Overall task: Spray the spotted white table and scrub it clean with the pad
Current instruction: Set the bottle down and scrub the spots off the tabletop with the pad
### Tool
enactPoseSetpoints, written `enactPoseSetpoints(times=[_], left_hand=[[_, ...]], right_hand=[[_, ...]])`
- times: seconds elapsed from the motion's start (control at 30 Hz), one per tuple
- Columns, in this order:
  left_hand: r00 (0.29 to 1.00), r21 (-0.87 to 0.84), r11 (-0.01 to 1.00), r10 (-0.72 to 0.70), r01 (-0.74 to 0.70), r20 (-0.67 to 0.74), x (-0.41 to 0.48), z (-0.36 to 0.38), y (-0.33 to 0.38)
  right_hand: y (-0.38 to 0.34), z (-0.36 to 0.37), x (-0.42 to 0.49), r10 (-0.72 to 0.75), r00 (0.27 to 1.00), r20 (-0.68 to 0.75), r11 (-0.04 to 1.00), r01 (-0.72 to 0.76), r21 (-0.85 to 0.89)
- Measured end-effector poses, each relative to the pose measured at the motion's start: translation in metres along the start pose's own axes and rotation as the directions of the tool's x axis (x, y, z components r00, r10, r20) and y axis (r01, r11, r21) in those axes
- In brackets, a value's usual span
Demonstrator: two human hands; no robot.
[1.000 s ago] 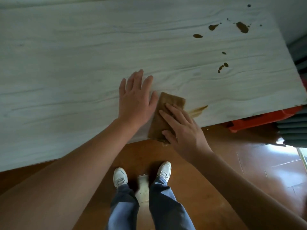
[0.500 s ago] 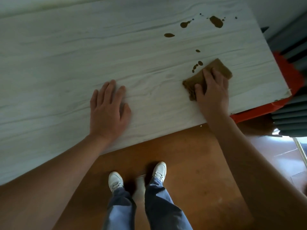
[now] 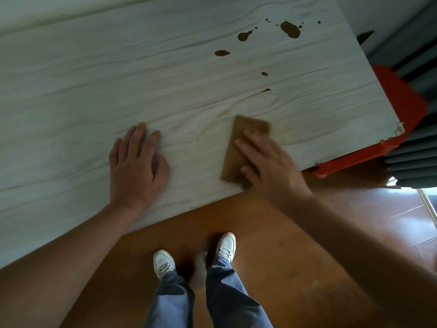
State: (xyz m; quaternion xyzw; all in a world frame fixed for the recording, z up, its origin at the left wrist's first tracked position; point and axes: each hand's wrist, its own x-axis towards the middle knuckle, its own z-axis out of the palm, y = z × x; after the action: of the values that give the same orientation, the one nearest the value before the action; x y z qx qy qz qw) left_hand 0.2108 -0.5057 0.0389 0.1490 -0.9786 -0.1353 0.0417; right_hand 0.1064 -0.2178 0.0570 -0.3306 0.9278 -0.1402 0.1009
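The white wood-grain table [image 3: 94, 91] fills the upper view. Brown spots [image 3: 290, 29] dot its far right part, and a faint brown smear [image 3: 238, 105] curves from a small spot down toward the pad. My right hand [image 3: 267, 159] presses flat on the brown pad [image 3: 233, 147] near the table's front edge, fingers spread over it. My left hand [image 3: 137, 166] lies flat and open on the bare tabletop, to the left of the pad. No spray bottle is in view.
A red frame [image 3: 399, 100] sticks out under the table's right end, with dark grey slats [image 3: 416, 162] beside it. Below the front edge are the brown tiled floor [image 3: 272, 245] and my white shoes [image 3: 165, 263].
My right hand dragged the pad back from the spots on the right toward the front edge, smearing two small spots into a streak. My left hand stayed planted on the table.
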Motion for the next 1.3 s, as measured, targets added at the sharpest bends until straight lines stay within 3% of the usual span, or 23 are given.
enactPoseSetpoints(times=[0.13,0.27,0.33,0.47,0.57,0.63,0.8,0.93,1.0,1.13,1.3], left_hand=[[1.000,0.002,1.000,-0.002,0.002,0.003,0.000,-0.001,0.000],[1.000,0.006,1.000,-0.003,0.003,0.001,-0.001,-0.001,0.000],[1.000,0.005,1.000,-0.006,0.006,0.004,-0.001,-0.001,0.000],[1.000,0.012,1.000,0.000,0.000,0.014,-0.001,-0.001,-0.002],[1.000,0.003,1.000,0.001,-0.001,0.007,-0.001,-0.001,-0.001],[1.000,0.001,1.000,0.003,-0.003,-0.003,0.000,-0.001,-0.001],[1.000,0.006,1.000,-0.001,0.001,-0.002,0.000,0.000,-0.002],[1.000,-0.004,1.000,-0.005,0.005,-0.015,0.000,0.000,0.000],[1.000,-0.007,1.000,-0.010,0.009,-0.012,0.000,-0.001,0.000],[1.000,-0.002,1.000,0.007,-0.007,-0.005,-0.001,-0.001,-0.001],[1.000,-0.006,1.000,0.008,-0.008,-0.012,0.000,0.000,-0.002]], right_hand=[[0.054,-0.030,0.033,0.306,0.949,-0.074,0.952,-0.303,0.040],[0.040,-0.026,0.074,0.426,0.892,-0.148,0.905,-0.420,0.074],[0.010,-0.019,0.080,0.367,0.922,-0.123,0.930,-0.362,0.061],[-0.051,0.008,0.039,0.104,0.994,0.024,0.995,-0.104,0.011],[-0.064,0.021,-0.016,-0.108,0.992,0.059,0.994,0.109,-0.018],[-0.044,0.018,-0.034,-0.127,0.990,0.065,0.992,0.127,-0.003],[0.020,-0.009,-0.014,0.101,0.995,-0.023,0.994,-0.102,-0.026],[0.041,-0.025,0.039,0.390,0.912,-0.129,0.921,-0.387,0.051],[0.024,-0.018,0.060,0.459,0.876,-0.149,0.888,-0.459,0.042],[-0.049,0.004,0.061,0.357,0.931,-0.072,0.934,-0.354,0.048],[-0.121,0.042,-0.009,0.042,0.998,-0.036,0.997,-0.040,0.059]])
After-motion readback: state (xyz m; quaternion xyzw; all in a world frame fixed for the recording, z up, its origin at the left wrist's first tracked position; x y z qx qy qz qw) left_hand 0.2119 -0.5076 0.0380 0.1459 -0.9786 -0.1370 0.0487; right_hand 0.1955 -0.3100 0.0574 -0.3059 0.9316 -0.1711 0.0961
